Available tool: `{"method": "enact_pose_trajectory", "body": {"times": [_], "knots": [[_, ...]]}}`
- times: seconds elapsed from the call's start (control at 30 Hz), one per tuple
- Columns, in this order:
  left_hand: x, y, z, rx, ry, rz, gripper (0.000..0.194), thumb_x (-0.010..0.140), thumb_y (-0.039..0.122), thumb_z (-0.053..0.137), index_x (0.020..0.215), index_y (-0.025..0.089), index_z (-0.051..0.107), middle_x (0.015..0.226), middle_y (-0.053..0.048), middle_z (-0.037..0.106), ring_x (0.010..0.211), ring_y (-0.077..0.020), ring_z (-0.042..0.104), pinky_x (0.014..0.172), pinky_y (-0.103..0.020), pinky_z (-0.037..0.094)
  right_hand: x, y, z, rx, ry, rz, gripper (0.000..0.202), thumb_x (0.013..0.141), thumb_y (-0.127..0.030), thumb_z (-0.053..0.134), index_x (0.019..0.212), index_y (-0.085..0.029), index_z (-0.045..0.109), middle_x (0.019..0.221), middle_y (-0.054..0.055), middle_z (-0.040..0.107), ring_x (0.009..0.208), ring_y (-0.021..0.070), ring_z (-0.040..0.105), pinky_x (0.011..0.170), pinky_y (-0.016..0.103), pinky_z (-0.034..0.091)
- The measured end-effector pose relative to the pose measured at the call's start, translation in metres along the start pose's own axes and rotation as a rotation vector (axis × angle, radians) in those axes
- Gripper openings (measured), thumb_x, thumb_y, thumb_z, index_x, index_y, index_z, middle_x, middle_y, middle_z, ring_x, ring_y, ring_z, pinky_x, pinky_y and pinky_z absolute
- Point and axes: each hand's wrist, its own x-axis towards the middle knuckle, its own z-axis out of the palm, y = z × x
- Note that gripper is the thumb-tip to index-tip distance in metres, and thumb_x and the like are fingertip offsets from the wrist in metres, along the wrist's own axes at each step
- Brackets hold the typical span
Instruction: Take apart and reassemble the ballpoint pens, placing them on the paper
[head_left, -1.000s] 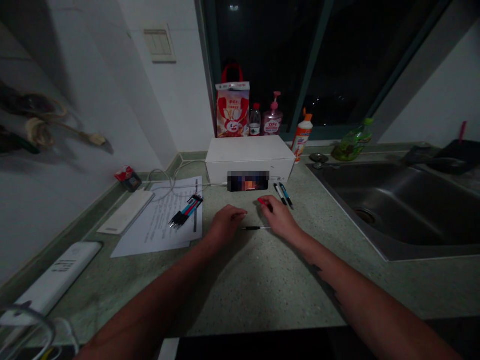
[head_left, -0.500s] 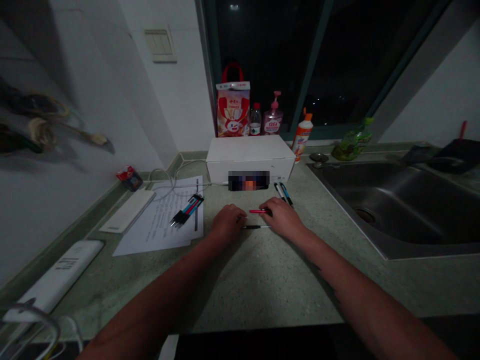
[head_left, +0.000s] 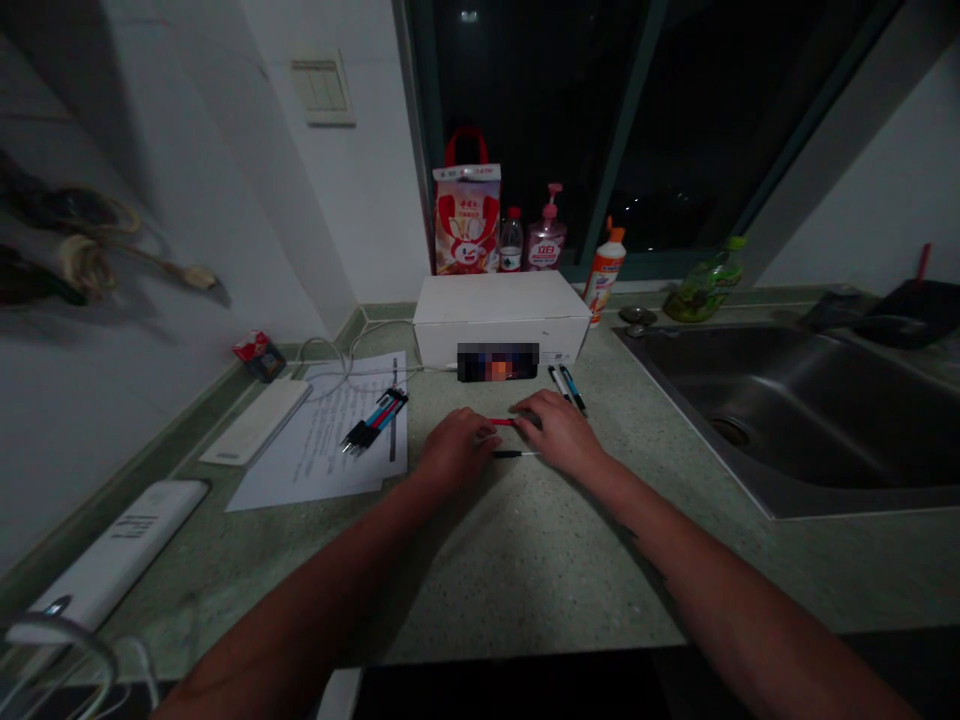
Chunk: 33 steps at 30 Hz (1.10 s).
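In the head view, a short red pen barrel (head_left: 502,422) spans the gap between my two hands, above the middle of the counter. My left hand (head_left: 459,446) is closed at its left end; a small thin part shows at those fingertips. My right hand (head_left: 559,432) pinches its right end with thumb and finger. Just below, a thin black and white pen part (head_left: 508,454) lies on the counter, its ends partly hidden by my hands. Several pens (head_left: 375,420) lie bunched on printed paper (head_left: 315,450) at the left. Two more pens (head_left: 567,388) rest beyond my right hand.
A white box (head_left: 499,300) stands at the back with a phone (head_left: 498,363) leaning on its front. Bottles and a red bag (head_left: 467,220) are behind it. A steel sink (head_left: 825,400) is at the right. White power strips and cables lie at the left.
The red barrel has moved slightly left, so that its left end now meets my left fingers. My right hand's fingers have shifted and spread a little.
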Motion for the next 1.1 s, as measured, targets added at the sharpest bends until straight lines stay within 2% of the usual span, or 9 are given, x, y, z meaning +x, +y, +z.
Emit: {"method": "enact_pose_trajectory", "body": {"times": [0.1, 0.2, 0.43, 0.53, 0.63, 0.8, 0.97, 1.1], "knots": [[-0.004, 0.008, -0.001, 0.036, -0.104, 0.121, 0.011, 0.086, 0.028, 0.074, 0.096, 0.022, 0.075, 0.097, -0.007, 0.071, 0.095, -0.0248, 0.062, 0.085, -0.037, 0.047, -0.002, 0.000, -0.009, 0.043, 0.029, 0.001, 0.016, 0.098, -0.025, 0.059, 0.099, -0.020, 0.074, 0.100, 0.009, 0.071, 0.099, 0.0236, 0.064, 0.089, 0.037, 0.049], [-0.004, 0.013, 0.000, 0.089, -0.164, 0.201, 0.012, 0.087, 0.025, 0.072, 0.098, 0.022, 0.076, 0.098, -0.008, 0.071, 0.096, -0.0255, 0.062, 0.087, -0.038, 0.046, -0.004, -0.005, -0.014, 0.056, -0.010, -0.032, 0.017, 0.098, -0.025, 0.058, 0.093, -0.020, 0.073, 0.094, 0.007, 0.071, 0.093, 0.0219, 0.065, 0.084, 0.035, 0.048], [-0.001, 0.007, -0.007, 0.127, 0.005, 0.040, 0.014, 0.092, 0.022, 0.065, 0.103, 0.020, 0.073, 0.101, -0.009, 0.072, 0.100, -0.0268, 0.061, 0.088, -0.040, 0.044, -0.006, -0.015, -0.012, 0.022, -0.113, -0.110, 0.013, 0.097, -0.026, 0.062, 0.094, -0.020, 0.074, 0.088, 0.006, 0.071, 0.090, 0.0226, 0.064, 0.082, 0.035, 0.046], [0.000, 0.006, -0.010, 0.107, -0.002, 0.035, 0.015, 0.092, 0.020, 0.064, 0.104, 0.021, 0.073, 0.101, -0.007, 0.074, 0.100, -0.0258, 0.061, 0.090, -0.040, 0.043, -0.006, -0.013, -0.011, -0.012, -0.119, -0.140, 0.012, 0.098, -0.025, 0.062, 0.097, -0.021, 0.073, 0.090, 0.006, 0.071, 0.090, 0.0227, 0.063, 0.083, 0.036, 0.046], [0.002, 0.005, -0.014, 0.145, -0.025, 0.050, 0.017, 0.091, 0.019, 0.064, 0.105, 0.023, 0.074, 0.102, -0.007, 0.074, 0.101, -0.0265, 0.061, 0.091, -0.041, 0.042, -0.005, -0.007, -0.015, -0.064, -0.072, -0.151, 0.013, 0.097, -0.023, 0.062, 0.098, -0.021, 0.074, 0.094, 0.007, 0.071, 0.094, 0.0240, 0.061, 0.085, 0.038, 0.046], [0.005, -0.001, -0.018, 0.214, -0.007, -0.015, 0.020, 0.089, 0.015, 0.063, 0.102, 0.023, 0.076, 0.100, -0.010, 0.071, 0.100, -0.0284, 0.059, 0.088, -0.041, 0.043, -0.004, 0.005, -0.023, -0.101, -0.011, -0.069, 0.016, 0.096, -0.020, 0.061, 0.096, -0.021, 0.077, 0.094, 0.009, 0.068, 0.093, 0.0251, 0.061, 0.084, 0.038, 0.048], [0.005, -0.004, -0.013, 0.068, 0.067, -0.087, 0.013, 0.089, 0.020, 0.063, 0.097, 0.019, 0.074, 0.096, -0.008, 0.068, 0.093, -0.0245, 0.060, 0.084, -0.037, 0.046, -0.005, 0.003, -0.020, -0.018, -0.032, -0.058, 0.016, 0.097, -0.022, 0.061, 0.096, -0.021, 0.077, 0.094, 0.008, 0.069, 0.095, 0.0243, 0.063, 0.086, 0.038, 0.048], [0.003, -0.002, -0.010, -0.033, 0.071, -0.045, 0.012, 0.090, 0.023, 0.062, 0.092, 0.019, 0.073, 0.089, -0.006, 0.067, 0.086, -0.0213, 0.059, 0.080, -0.034, 0.047, -0.006, -0.003, -0.019, 0.028, -0.060, -0.094, 0.015, 0.097, -0.021, 0.062, 0.098, -0.021, 0.076, 0.094, 0.007, 0.070, 0.095, 0.0233, 0.063, 0.085, 0.036, 0.048]]}}
